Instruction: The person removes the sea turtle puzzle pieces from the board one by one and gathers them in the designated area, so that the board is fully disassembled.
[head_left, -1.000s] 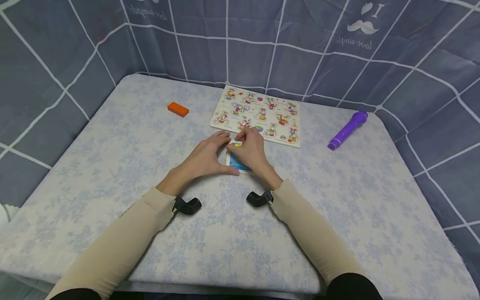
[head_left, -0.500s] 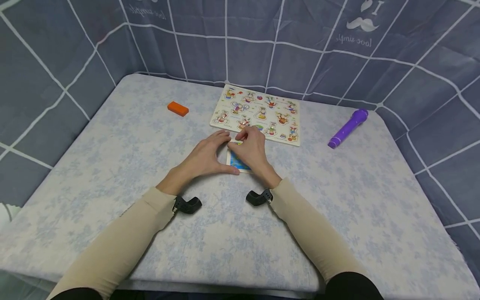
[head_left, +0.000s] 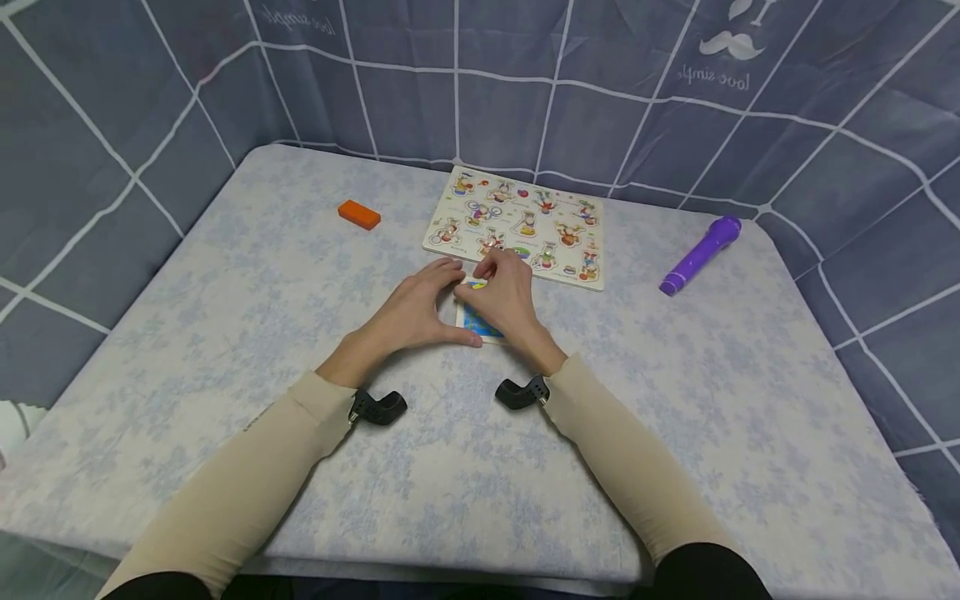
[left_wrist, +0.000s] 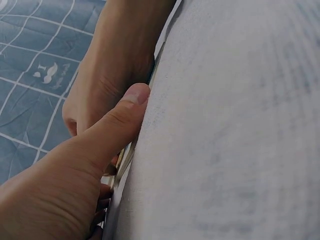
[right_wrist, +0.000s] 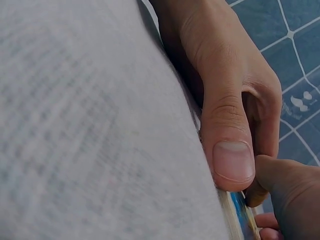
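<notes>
A small blue picture board (head_left: 482,323) with a pale edge lies flat between the hands, partly hidden by them. My left hand (head_left: 411,315) spans its left side, fingers at the far end and thumb (left_wrist: 131,102) along the near edge. Over its upper part, my right hand (head_left: 512,302) has curled fingers, with thumb and forefinger around a small yellow piece (head_left: 478,284); its outline is mostly hidden. In the right wrist view the right thumb (right_wrist: 232,160) is low beside the board's edge (right_wrist: 241,215), next to the left hand (right_wrist: 300,200).
Just beyond the hands lies a large cream puzzle board (head_left: 540,218) with several character pictures. An orange block (head_left: 359,214) sits at the back left, and a purple microphone-shaped object (head_left: 700,257) lies at the right. Grey gridded cloth (head_left: 405,108) hangs behind the table.
Both hands keep nearly the same place around the small board. Less of the yellow piece shows than a second ago, and the whole head view has shifted slightly.
</notes>
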